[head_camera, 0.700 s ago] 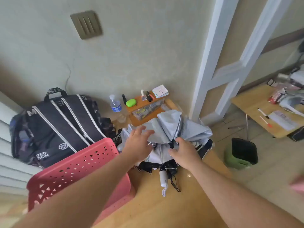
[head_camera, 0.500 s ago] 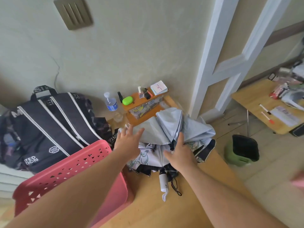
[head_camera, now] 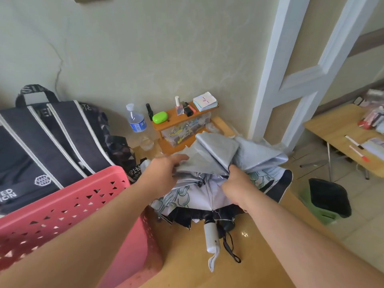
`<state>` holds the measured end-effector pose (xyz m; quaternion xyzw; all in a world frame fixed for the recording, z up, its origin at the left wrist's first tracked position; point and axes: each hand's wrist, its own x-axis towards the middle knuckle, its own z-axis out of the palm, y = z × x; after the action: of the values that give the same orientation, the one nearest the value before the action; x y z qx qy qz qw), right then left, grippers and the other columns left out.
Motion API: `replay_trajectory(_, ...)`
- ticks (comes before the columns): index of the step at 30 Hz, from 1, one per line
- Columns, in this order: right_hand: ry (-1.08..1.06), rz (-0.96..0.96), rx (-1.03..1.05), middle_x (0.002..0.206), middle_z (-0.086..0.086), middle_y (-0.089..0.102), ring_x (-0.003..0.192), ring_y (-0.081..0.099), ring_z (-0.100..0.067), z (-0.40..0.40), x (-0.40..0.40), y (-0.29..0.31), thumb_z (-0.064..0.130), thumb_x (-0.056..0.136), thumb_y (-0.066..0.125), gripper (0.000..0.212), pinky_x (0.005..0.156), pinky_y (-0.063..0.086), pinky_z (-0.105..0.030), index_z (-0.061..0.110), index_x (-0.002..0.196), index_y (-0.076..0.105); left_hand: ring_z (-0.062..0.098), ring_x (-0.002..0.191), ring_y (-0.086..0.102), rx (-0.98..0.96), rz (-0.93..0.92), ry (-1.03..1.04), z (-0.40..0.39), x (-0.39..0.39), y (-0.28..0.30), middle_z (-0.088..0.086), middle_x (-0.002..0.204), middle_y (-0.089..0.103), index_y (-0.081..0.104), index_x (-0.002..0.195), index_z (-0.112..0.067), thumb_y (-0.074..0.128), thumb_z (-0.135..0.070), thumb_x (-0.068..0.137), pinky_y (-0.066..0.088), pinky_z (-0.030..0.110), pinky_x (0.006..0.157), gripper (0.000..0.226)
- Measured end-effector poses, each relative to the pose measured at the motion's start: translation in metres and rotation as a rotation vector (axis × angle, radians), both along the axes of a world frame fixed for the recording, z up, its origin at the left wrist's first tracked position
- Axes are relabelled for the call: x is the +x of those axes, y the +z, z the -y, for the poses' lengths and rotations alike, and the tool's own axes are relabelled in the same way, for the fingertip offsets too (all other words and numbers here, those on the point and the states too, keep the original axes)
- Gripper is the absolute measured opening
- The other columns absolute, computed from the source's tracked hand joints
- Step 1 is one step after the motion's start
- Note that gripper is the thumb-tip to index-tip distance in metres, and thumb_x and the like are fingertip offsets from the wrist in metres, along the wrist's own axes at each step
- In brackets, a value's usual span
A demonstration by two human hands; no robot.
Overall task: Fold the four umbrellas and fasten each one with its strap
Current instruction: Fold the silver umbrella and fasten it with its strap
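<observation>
Head view: both hands are working the loose canopy of the silver umbrella (head_camera: 224, 154) on the wooden table (head_camera: 187, 256).

I have my left hand (head_camera: 164, 170) pinching a fold of grey fabric at the canopy's left side and my right hand (head_camera: 239, 181) curled into the cloth near the middle, I judge to gather the panels before rolling them. The umbrella lies toward the table's far edge, its white handle (head_camera: 211, 238) pointing at the near edge beside a black wrist cord (head_camera: 229, 246); the pink basket (head_camera: 62, 206) sits at the left edge. Compared with half a second ago, my left fingers were spread flat over the fabric and now grip it, and my right hand has closed further in.
</observation>
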<state>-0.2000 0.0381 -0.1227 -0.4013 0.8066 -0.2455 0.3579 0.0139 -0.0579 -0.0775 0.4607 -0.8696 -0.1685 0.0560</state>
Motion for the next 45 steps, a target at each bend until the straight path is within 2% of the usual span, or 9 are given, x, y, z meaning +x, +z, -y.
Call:
replay_trajectory(3, -0.105, 0.128, -0.19, 0.106, -0.005, 0.067, 0.079, 0.064, -0.025, -0.003, -0.014, -0.008, 0.027, 0.088, 0.08, 0.053, 0.064, 0.051, -0.032, 0.018, 0.137, 0.061, 0.015, 0.086, 0.064, -0.154, -0.082, -0.015, -0.006, 0.001, 0.008, 0.0, 0.11, 0.071, 0.066, 0.133, -0.028, 0.071, -0.004, 0.09, 0.055, 0.031, 0.089, 0.049)
replay_trajectory(6, -0.226, 0.33, -0.366, 0.078, -0.008, 0.061, 0.047, 0.043, -0.016, -0.017, -0.027, -0.001, 0.023, 0.095, 0.075, 0.021, 0.043, 0.033, -0.022, 0.016, 0.113, 0.069, 0.016, 0.081, 0.066, -0.363, -0.172, -0.042, -0.019, -0.002, 0.029, -0.004, 0.097, 0.074, 0.07, 0.123, -0.026, 0.071, -0.007, 0.087, 0.053, 0.03, 0.083, 0.041)
replay_trajectory(10, -0.204, 0.38, -0.523, 0.07, -0.005, 0.06, 0.041, 0.046, -0.012, -0.062, -0.036, 0.032, 0.018, 0.098, 0.07, 0.006, 0.038, 0.038, -0.019, 0.022, 0.094, 0.068, 0.019, 0.081, 0.063, -0.609, -0.207, -0.088, -0.075, 0.002, 0.062, -0.008, 0.081, 0.068, 0.073, 0.118, -0.03, 0.073, -0.027, 0.093, 0.041, 0.025, 0.075, 0.025)
replay_trajectory(16, -0.056, 0.31, -0.629, 0.075, -0.004, 0.057, 0.047, 0.053, -0.012, -0.193, -0.016, 0.067, 0.019, 0.098, 0.072, 0.012, 0.037, 0.041, -0.019, 0.021, 0.107, 0.065, 0.017, 0.08, 0.064, -0.765, -0.47, -0.094, -0.209, 0.035, 0.075, -0.012, 0.081, 0.064, 0.076, 0.105, -0.031, 0.072, -0.034, 0.092, 0.042, 0.029, 0.073, 0.013)
replay_trajectory(24, 0.062, -0.143, -0.622, 0.07, -0.007, 0.064, 0.049, 0.056, -0.01, -0.339, 0.021, 0.143, 0.019, 0.09, 0.081, 0.016, 0.044, 0.044, -0.021, 0.014, 0.101, 0.07, 0.02, 0.074, 0.065, -0.68, -0.567, -0.134, -0.36, 0.092, 0.11, -0.005, 0.08, 0.071, 0.075, 0.095, -0.03, 0.074, -0.038, 0.094, 0.051, 0.036, 0.071, 0.008)
replay_trajectory(31, 0.072, -0.693, -0.703, 0.097, -0.008, 0.067, 0.074, 0.063, -0.024, -0.381, 0.042, 0.178, 0.037, 0.088, 0.08, 0.022, 0.055, 0.049, -0.029, 0.019, 0.098, 0.072, 0.011, 0.06, 0.058, -0.632, -0.723, -0.145, -0.408, 0.112, 0.133, -0.002, 0.079, 0.072, 0.075, 0.096, -0.03, 0.074, -0.045, 0.091, 0.045, 0.03, 0.061, 0.017)
replay_trajectory(34, 0.137, -0.338, -0.655, 0.095, -0.019, 0.075, 0.075, 0.072, -0.032, -0.375, 0.04, 0.167, 0.02, 0.091, 0.079, 0.019, 0.049, 0.044, -0.027, 0.01, 0.105, 0.072, -0.001, 0.066, 0.062, -0.598, -0.765, -0.11, -0.408, 0.12, 0.13, -0.013, 0.095, 0.072, 0.074, 0.108, -0.037, 0.073, -0.052, 0.093, 0.047, 0.027, 0.064, 0.02)
replay_trajectory(39, 0.092, 0.08, -0.602, 0.105, -0.014, 0.076, 0.071, 0.076, -0.021, -0.36, 0.033, 0.148, -0.001, 0.093, 0.071, 0.02, 0.038, 0.038, -0.018, 0.008, 0.111, 0.068, 0.002, 0.115, 0.058, -0.555, -0.742, -0.015, -0.387, 0.14, 0.076, -0.009, 0.134, 0.056, 0.055, 0.138, -0.045, 0.053, -0.051, 0.104, 0.052, 0.034, 0.099, 0.035)
replay_trajectory(45, 0.015, 0.33, -0.459, 0.094, -0.014, 0.075, 0.068, 0.073, -0.021, -0.332, 0.021, 0.129, 0.014, 0.098, 0.071, 0.026, 0.039, 0.043, -0.019, 0.009, 0.122, 0.064, 0.013, 0.145, 0.037, 0.154, -0.818, 0.066, -0.353, 0.155, -0.008, -0.014, 0.162, 0.031, 0.022, 0.161, -0.046, 0.041, -0.066, 0.103, 0.035, 0.044, 0.117, 0.065)
